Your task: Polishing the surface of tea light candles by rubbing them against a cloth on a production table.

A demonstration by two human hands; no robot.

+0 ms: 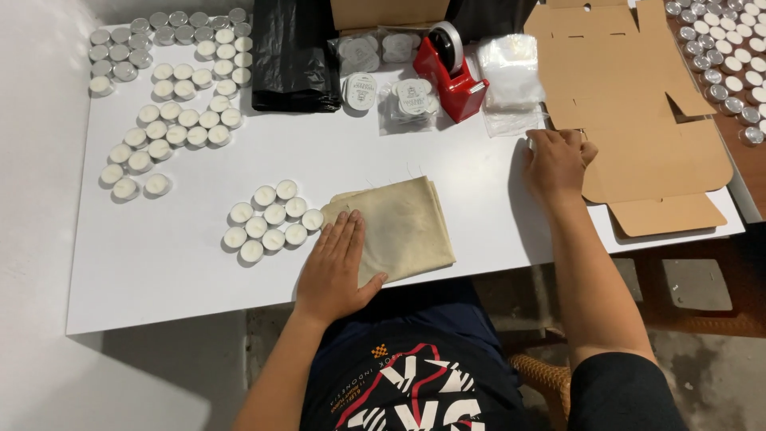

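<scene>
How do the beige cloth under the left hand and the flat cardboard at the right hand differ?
The beige cloth is folded and soft; the cardboard is a stiff, unfolded box blank with flaps. The cloth is smaller. The left hand lies flat on the cloth; the right hand curls at the cardboard's edge. Both lie on the white table.

The left hand [335,267] is covering part of the folded cloth [403,227]. The right hand [554,164] is hiding its fingertips against the flat cardboard [630,96], which the top edge is cutting off. Candles [730,56] at upper right are running out of frame.
</scene>
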